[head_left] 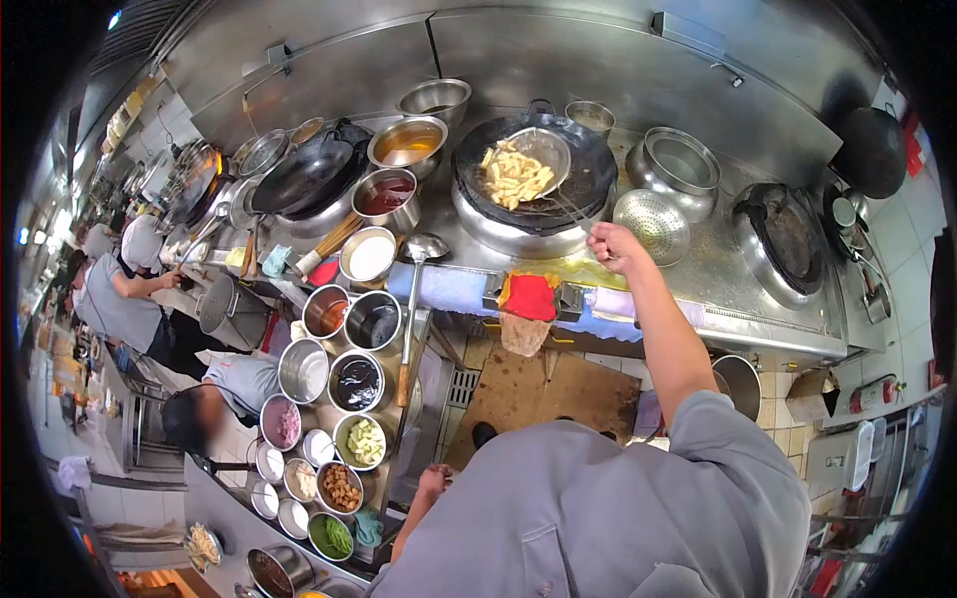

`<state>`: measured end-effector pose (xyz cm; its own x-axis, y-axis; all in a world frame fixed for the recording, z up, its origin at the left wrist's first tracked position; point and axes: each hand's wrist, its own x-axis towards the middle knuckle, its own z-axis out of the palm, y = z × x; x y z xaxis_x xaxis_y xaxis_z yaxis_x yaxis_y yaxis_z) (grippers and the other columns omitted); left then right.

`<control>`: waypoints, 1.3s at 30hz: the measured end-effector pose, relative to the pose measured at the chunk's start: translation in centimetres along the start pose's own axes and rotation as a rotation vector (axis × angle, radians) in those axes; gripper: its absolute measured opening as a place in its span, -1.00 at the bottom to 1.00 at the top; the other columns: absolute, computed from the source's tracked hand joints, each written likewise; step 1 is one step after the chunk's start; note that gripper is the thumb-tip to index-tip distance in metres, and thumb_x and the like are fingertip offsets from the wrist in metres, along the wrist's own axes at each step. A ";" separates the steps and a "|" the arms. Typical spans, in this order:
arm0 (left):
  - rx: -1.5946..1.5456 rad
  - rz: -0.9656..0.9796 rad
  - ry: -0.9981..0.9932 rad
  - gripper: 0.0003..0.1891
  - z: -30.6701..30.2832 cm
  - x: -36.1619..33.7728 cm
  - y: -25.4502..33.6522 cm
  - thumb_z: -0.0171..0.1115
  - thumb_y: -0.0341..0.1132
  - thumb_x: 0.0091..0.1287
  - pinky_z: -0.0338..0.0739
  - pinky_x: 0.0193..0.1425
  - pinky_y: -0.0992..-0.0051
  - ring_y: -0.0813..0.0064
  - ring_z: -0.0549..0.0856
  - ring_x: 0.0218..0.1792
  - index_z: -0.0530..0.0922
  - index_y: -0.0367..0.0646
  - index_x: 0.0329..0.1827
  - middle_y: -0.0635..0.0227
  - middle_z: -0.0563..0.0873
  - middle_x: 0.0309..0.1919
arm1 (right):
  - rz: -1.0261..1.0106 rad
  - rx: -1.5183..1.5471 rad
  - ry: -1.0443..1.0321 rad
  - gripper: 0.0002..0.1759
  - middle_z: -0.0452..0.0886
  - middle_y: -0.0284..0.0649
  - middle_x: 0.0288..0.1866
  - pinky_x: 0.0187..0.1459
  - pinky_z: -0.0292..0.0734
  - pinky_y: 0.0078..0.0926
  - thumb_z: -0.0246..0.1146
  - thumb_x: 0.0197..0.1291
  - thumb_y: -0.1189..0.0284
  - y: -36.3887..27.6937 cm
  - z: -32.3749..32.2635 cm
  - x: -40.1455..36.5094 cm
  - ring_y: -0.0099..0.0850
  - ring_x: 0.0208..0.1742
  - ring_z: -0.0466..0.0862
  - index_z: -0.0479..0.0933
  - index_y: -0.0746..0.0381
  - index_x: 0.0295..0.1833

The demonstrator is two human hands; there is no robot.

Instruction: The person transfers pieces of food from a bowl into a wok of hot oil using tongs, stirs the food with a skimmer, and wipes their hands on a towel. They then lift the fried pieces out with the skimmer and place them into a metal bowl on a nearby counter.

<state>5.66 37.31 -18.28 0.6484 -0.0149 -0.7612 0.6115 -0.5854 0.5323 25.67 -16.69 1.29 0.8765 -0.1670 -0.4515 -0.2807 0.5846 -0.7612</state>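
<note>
My right hand (618, 247) is closed around the long handle of a wire skimmer (548, 149). The skimmer is over a big black wok (598, 164) on the stove, with pale yellow food strips (513, 179) in and around its bowl. Whether it rests on the wok cannot be made out. Just right of the wok lies a perforated metal strainer (653, 227). My left hand (434, 481) hangs low beside the side counter, fingers curled, with nothing visible in it. Nearest to it are bowls of cut green vegetable (361, 442) and brown cubes (340, 488).
A ladle (416, 254) lies across the counter edge, beside several pots of sauces. A red cloth (528, 297) sits on the stove's front edge. A steel pot (681, 164) stands at right, another wok (783, 239) beyond. Co-workers (120, 299) are at left.
</note>
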 end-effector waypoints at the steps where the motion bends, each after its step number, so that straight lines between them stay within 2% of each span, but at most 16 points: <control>1: -0.002 -0.002 -0.002 -0.71 0.0 0.0 -0.2 -0.02 -0.24 0.27 0.54 -0.30 0.38 0.32 0.65 -0.34 0.50 -0.21 -0.08 0.18 0.65 -0.29 | 0.003 -0.003 0.001 -0.96 0.40 -0.23 -0.49 -0.80 0.14 -0.74 -0.04 0.24 0.52 -0.4 0.1 -0.5 -0.67 -0.73 0.25 0.23 0.19 -0.22; 4: -0.035 0.000 -0.019 -0.73 0.2 -0.1 -0.3 -0.03 -0.25 0.27 0.53 -0.31 0.39 0.35 0.64 -0.40 0.50 -0.23 -0.11 0.21 0.64 -0.32 | -0.136 -0.231 0.131 -0.84 0.40 -0.23 -0.48 -0.79 0.13 -0.69 -0.04 0.24 0.49 -2.0 0.8 -2.1 -0.63 -0.74 0.25 0.27 0.25 -0.08; 7: 0.091 -0.024 -0.016 -0.75 0.4 0.1 0.2 -0.01 -0.28 0.26 0.52 -0.33 0.40 0.39 0.62 -0.43 0.50 -0.23 -0.12 0.24 0.63 -0.33 | -0.241 -0.452 0.211 -0.81 0.39 -0.24 -0.50 -0.79 0.14 -0.66 -0.04 0.24 0.48 -3.0 1.6 -2.7 -0.62 -0.74 0.25 0.31 0.28 -0.05; 11: 0.007 0.025 -0.048 -0.79 0.4 1.9 -1.3 -0.03 -0.32 0.28 0.51 -0.41 0.41 0.44 0.61 -0.46 0.49 -0.21 -0.12 0.27 0.62 -0.38 | -0.295 -0.564 0.321 -0.73 0.39 -0.26 -0.54 -0.79 0.15 -0.61 -0.06 0.24 0.47 -3.9 2.3 -2.3 -0.58 -0.76 0.26 0.34 0.30 0.03; 13: -0.015 0.025 -0.059 -0.79 0.4 3.2 -2.6 -0.03 -0.33 0.29 0.51 -0.43 0.41 0.45 0.61 -0.47 0.49 -0.21 -0.13 0.27 0.62 -0.39 | -0.287 -0.580 0.301 -0.73 0.39 -0.26 -0.55 -0.79 0.16 -0.60 -0.05 0.24 0.46 -3.6 1.1 -1.5 -0.57 -0.76 0.27 0.36 0.31 0.02; 15: -0.001 0.152 -0.133 -0.81 0.5 6.0 -2.8 -0.05 -0.32 0.30 0.45 -0.54 0.46 0.49 0.57 -0.55 0.47 -0.19 -0.15 0.32 0.59 -0.46 | -0.326 -0.616 0.300 -0.73 0.40 -0.26 -0.55 -0.79 0.17 -0.60 -0.05 0.23 0.47 -4.7 1.7 -1.3 -0.57 -0.76 0.29 0.36 0.32 0.02; 20: -0.107 0.107 -0.114 -0.82 0.8 6.3 -1.3 -0.06 -0.32 0.28 0.39 -0.59 0.52 0.53 0.54 -0.58 0.46 -0.17 -0.17 0.36 0.57 -0.48 | -0.277 -0.577 0.229 -0.66 0.40 -0.28 -0.51 -0.78 0.16 -0.69 -0.03 0.24 0.46 -6.0 2.5 -3.2 -0.64 -0.73 0.27 0.27 0.30 0.13; 24: -0.092 0.086 -0.112 -0.83 1.0 4.9 -0.2 -0.05 -0.32 0.28 0.37 -0.61 0.53 0.54 0.52 -0.60 0.48 -0.17 -0.20 0.38 0.55 -0.50 | -0.333 -0.576 0.312 -0.76 0.44 -0.25 -0.53 -0.78 0.18 -0.59 -0.03 0.24 0.45 -6.4 1.4 -2.4 -0.58 -0.73 0.30 0.39 0.32 -0.04; 26: -0.122 0.093 -0.104 -0.83 1.2 4.6 -0.4 -0.05 -0.31 0.28 0.37 -0.61 0.53 0.54 0.53 -0.60 0.48 -0.16 -0.21 0.39 0.56 -0.50 | -0.459 -0.739 0.482 -0.80 0.51 -0.14 -0.51 -0.75 0.26 -0.48 0.00 0.20 0.46 -6.3 0.0 -0.9 -0.47 -0.70 0.44 0.42 0.34 -0.12; 27: -0.150 0.094 -0.096 -0.83 1.2 4.4 -0.8 -0.05 -0.30 0.29 0.36 -0.61 0.52 0.54 0.54 -0.60 0.49 -0.15 -0.21 0.39 0.56 -0.50 | -0.463 -0.739 0.480 -0.80 0.51 -0.14 -0.51 -0.75 0.26 -0.48 0.00 0.20 0.46 -6.2 -1.5 0.4 -0.47 -0.70 0.44 0.42 0.34 -0.12; 28: -0.153 0.099 -0.094 -0.83 1.2 4.1 -1.0 -0.05 -0.30 0.29 0.36 -0.61 0.52 0.54 0.54 -0.60 0.49 -0.15 -0.21 0.39 0.56 -0.50 | -0.478 -0.896 0.520 -0.71 0.51 -0.16 -0.50 -0.75 0.25 -0.52 -0.01 0.21 0.45 -6.4 -1.8 0.9 -0.49 -0.70 0.41 0.34 0.30 0.03; 30: -0.064 0.067 -0.066 -0.82 1.2 3.7 -1.3 -0.05 -0.27 0.31 0.37 -0.59 0.53 0.53 0.58 -0.56 0.49 -0.14 -0.20 0.40 0.57 -0.49 | -0.413 -1.056 0.576 -0.58 0.50 -0.19 -0.53 -0.77 0.24 -0.57 -0.03 0.19 0.46 -6.6 -2.6 1.4 -0.49 -0.71 0.41 0.29 0.26 0.18; 31: -0.067 0.069 -0.063 -0.82 1.1 3.3 -1.1 -0.05 -0.27 0.31 0.37 -0.59 0.53 0.53 0.58 -0.56 0.49 -0.14 -0.20 0.40 0.57 -0.49 | -0.417 -1.057 0.573 -0.58 0.50 -0.19 -0.53 -0.77 0.24 -0.57 -0.03 0.19 0.46 -5.9 -2.8 1.7 -0.49 -0.71 0.41 0.29 0.26 0.18; 33: 0.039 -0.012 -0.075 -0.81 0.9 2.7 -0.9 -0.05 -0.25 0.32 0.38 -0.56 0.52 0.53 0.61 -0.53 0.49 -0.11 -0.18 0.40 0.60 -0.46 | -0.426 -0.940 0.525 -0.79 0.52 -0.03 -0.55 -0.70 0.34 -0.40 0.02 0.15 0.48 -4.3 -3.5 2.9 -0.34 -0.69 0.52 0.39 0.37 -0.13; 34: 0.036 -0.012 -0.073 -0.81 0.9 2.6 -0.9 -0.05 -0.25 0.32 0.38 -0.56 0.52 0.53 0.61 -0.53 0.49 -0.11 -0.18 0.40 0.60 -0.46 | -0.295 -0.634 0.423 -0.75 0.46 -0.14 -0.55 -0.75 0.27 -0.48 -0.03 0.20 0.48 -4.1 -2.5 1.9 -0.44 -0.76 0.39 0.33 0.33 -0.02; 39: -0.073 -0.040 -0.049 -0.80 1.4 3.9 -3.2 -0.05 -0.22 0.31 0.40 -0.54 0.46 0.54 0.60 -0.54 0.49 -0.08 -0.16 0.40 0.63 -0.41 | -0.218 -0.440 0.347 -0.63 0.40 -0.23 -0.50 -0.78 0.21 -0.60 -0.07 0.25 0.47 -1.7 -1.7 1.5 -0.56 -0.74 0.31 0.22 0.29 0.17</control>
<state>5.57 37.96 -23.45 0.6009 -0.0329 -0.7986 0.6694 -0.5253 0.5253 26.82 -19.28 1.13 0.7743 -0.5387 -0.3320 -0.3089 0.1360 -0.9413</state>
